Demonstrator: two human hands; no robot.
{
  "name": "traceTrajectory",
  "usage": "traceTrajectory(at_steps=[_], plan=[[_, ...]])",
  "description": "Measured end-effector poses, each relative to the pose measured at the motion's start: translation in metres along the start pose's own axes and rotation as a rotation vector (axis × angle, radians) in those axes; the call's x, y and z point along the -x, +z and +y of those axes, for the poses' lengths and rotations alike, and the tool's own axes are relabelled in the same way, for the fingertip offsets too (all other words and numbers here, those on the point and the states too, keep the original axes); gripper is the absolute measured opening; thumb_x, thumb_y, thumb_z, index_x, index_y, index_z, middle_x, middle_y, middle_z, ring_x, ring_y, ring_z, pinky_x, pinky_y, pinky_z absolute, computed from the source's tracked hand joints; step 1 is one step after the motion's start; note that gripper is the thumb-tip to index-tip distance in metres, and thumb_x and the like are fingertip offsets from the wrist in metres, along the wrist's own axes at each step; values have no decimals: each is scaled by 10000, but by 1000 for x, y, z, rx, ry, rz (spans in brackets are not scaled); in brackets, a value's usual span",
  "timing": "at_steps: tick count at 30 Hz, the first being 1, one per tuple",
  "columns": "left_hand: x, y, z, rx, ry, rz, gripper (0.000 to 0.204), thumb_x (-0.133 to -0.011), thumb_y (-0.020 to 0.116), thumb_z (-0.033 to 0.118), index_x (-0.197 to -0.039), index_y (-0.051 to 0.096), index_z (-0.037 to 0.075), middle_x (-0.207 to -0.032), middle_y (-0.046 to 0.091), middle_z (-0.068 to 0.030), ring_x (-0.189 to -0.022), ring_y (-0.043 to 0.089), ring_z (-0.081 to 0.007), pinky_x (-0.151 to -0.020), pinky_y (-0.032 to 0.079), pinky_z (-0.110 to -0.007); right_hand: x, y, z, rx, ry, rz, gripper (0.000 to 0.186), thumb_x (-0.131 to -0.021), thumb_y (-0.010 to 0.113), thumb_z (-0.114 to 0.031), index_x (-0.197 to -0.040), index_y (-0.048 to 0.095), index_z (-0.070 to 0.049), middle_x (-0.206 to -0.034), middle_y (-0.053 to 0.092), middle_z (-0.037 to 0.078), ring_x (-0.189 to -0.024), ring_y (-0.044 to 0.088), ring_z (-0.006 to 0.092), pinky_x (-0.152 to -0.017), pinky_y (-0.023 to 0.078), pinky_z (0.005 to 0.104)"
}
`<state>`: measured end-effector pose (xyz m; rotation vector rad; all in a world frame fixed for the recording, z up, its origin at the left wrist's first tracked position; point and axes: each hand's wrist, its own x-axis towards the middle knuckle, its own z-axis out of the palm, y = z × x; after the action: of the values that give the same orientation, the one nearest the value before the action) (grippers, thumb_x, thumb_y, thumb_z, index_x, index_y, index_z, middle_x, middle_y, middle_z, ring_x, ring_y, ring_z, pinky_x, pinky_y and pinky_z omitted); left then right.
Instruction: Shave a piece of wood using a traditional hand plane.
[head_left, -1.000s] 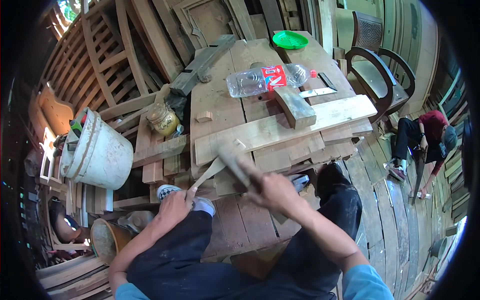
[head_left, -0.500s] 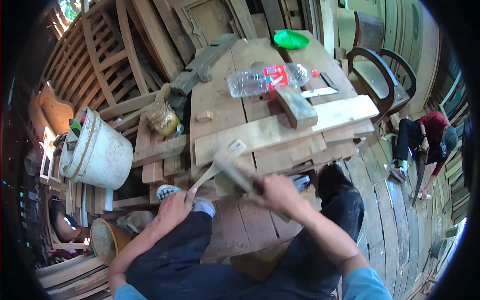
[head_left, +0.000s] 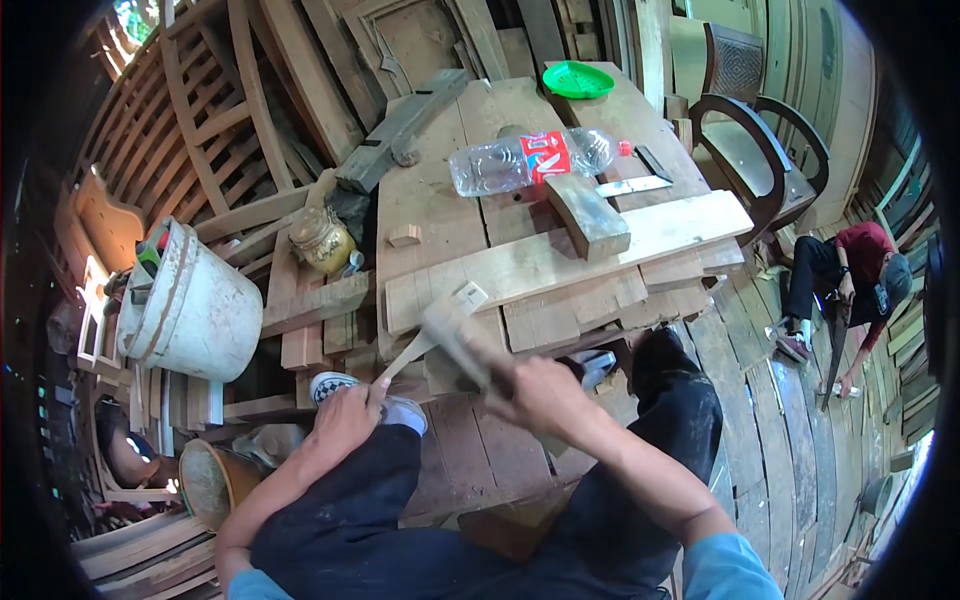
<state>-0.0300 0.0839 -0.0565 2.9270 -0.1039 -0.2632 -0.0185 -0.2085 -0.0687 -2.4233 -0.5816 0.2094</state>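
Observation:
My left hand (head_left: 345, 425) is closed round the near end of a narrow wooden strip (head_left: 408, 356). The strip's far end, with a small dark hole, reaches the front edge of a pale plank (head_left: 530, 264). My right hand (head_left: 550, 400) grips a wooden bar (head_left: 462, 345), smeared by motion, so its exact kind does not show. That bar crosses over the strip near its middle; whether the two touch I cannot tell. Across the plank lies a thick wooden block (head_left: 588, 217). A small wood offcut (head_left: 405, 235) rests beyond the plank's left part.
On the bench (head_left: 425, 205) are a clear bottle (head_left: 490, 167), a try square (head_left: 635, 186) and a green dish (head_left: 578, 81). A white bucket (head_left: 205, 310) and a jar (head_left: 324, 240) stand left. Another person (head_left: 850, 280) crouches at right with a saw (head_left: 834, 345).
The wooden bar in my right hand is blurred in both frames and has shifted slightly left. My left hand keeps its hold on the strip. The whole view has shifted a little.

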Motion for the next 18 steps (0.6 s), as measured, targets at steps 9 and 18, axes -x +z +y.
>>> traceTrajectory(at_steps=[9, 18], plan=[[1, -1, 0, 16, 18, -8, 626, -1012, 367, 425, -708, 625, -58, -676, 595, -288, -704, 602, -473, -668, 470, -532, -7, -11, 7, 46, 60, 63, 775, -821, 655, -349, -1493, 271, -303, -792, 650, 226, -719, 644, 419, -695, 526, 499], [3, 0, -6, -6, 11, 14, 617, -1008, 369, 427, -726, 630, -56, -690, 608, -285, -719, 599, -486, -700, 482, -545, -8, -17, 4, 31, 80, 86, 780, -812, 672, -292, -1488, 285, -304, -794, 653, 221, -747, 647, 401, -682, 526, 483]])
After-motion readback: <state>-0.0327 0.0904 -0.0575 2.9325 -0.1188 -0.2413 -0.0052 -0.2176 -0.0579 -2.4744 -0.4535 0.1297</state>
